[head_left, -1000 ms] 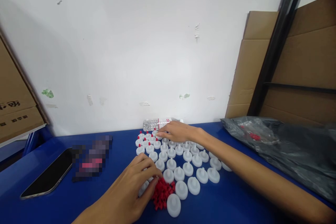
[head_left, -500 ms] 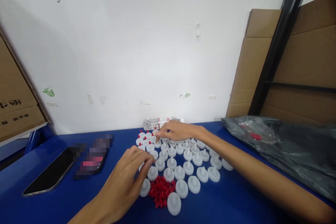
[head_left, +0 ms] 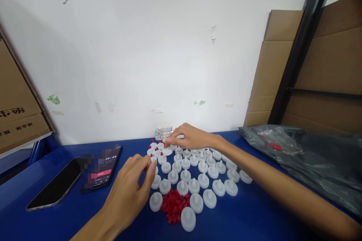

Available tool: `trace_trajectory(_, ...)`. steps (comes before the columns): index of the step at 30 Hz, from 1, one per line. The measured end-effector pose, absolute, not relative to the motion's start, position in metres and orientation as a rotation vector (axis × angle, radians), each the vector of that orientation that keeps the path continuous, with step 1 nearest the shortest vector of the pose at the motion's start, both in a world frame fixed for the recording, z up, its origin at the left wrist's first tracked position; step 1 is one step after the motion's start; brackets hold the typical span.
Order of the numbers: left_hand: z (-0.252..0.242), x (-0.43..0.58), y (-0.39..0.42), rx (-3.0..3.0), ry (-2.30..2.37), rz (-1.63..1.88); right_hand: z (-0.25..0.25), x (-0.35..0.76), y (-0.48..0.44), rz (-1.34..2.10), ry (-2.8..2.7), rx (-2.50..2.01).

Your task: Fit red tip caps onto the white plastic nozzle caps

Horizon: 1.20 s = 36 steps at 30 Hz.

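Reaching across the worktop (head_left: pixel 232 220) with right hand (head_left: pixel 192 136) to a white lid (head_left: pixel 167 152) at the back, with left hand (head_left: pixel 130 185) beside red-tipped lids (head_left: pixel 162 159), left of loose red caps (head_left: pixel 174 204); both in narrow grip, impossible to tell whether holding anything.

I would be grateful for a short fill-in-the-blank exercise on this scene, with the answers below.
The pile of small caps is coloured ____.
The hand nearer the wall is the person's ____ hand.
Seen from the person, both phones lie to the ____ of the white lids.
The tabletop is coloured ____.
Missing words: red; right; left; blue.
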State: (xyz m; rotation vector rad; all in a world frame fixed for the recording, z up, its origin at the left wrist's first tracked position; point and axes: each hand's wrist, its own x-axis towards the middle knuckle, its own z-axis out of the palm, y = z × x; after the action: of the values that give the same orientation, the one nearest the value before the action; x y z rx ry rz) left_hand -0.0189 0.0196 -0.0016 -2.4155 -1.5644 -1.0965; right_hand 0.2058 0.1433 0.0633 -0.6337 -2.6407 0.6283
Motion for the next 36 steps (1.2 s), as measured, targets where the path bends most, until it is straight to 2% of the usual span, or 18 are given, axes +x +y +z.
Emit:
trace_trajectory(6,-0.003,-0.02,0.026,-2.453,-1.711,-1.011,0.077,0.2,0.12,0.944,-2.591,-0.352)
trace_trajectory(14,-0.003,-0.019,0.021,-2.414,-1.729,-0.991,0.078,0.188,0.105,1.048,-2.684,-0.238)
trace_trajectory(20,0.002,-0.019,0.021,-2.407,-1.805,-0.992,0.074,0.184,0.104,0.885,-2.688,-0.292)
trace_trajectory(29,0.006,-0.018,0.017,-2.567,-1.653,-1.118,0.079,0.186,0.098,0.783,-2.757,-0.474)
trace_trajectory(36,0.009,-0.017,0.02,-2.727,-1.863,-1.574,0.082,0.185,0.091,0.496,-2.796,-0.369)
